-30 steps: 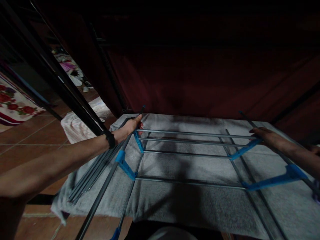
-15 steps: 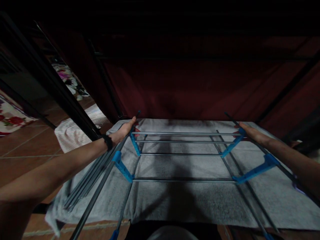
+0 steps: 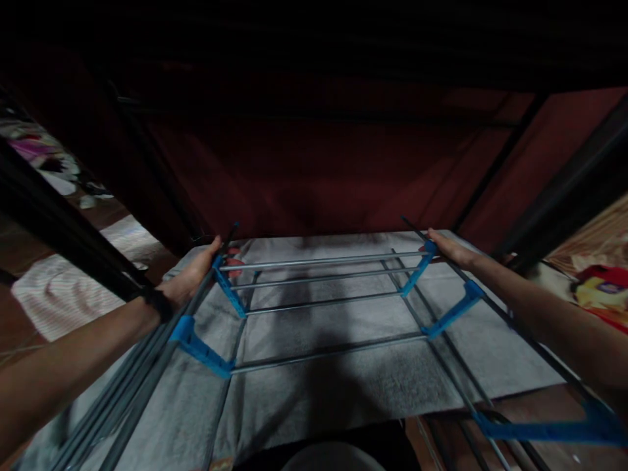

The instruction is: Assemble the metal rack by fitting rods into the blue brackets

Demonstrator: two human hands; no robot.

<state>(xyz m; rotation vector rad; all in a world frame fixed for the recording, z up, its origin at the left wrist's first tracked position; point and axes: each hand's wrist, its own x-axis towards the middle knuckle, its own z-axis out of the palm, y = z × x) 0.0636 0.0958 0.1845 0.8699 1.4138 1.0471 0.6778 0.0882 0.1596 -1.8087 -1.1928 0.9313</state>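
Both bare arms reach forward and spread wide apart, elbows nearly straight. The left hand (image 3: 196,275) lies palm inward at the far left, its fingers (image 3: 234,261) curled in a grip, with a dark band around the wrist. The right hand (image 3: 449,247) is stretched flat at the far right, palm down, fingertips closed in a hold.

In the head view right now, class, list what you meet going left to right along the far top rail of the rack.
Left hand → left blue bracket → far top rail → right blue bracket → right hand.
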